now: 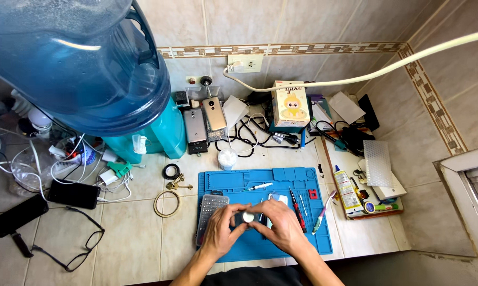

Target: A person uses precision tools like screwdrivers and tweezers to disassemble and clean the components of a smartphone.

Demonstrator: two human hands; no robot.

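Here both hands met over the blue repair mat on the tiled worktop. The left hand and right hand each had a narrow grip pinching a small dark device between the fingertips. Tools on the mat lay untouched; whether the device was opened could not be told.

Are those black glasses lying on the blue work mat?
No, the black glasses lie on the tiled counter, left of the blue mat where both hands work.
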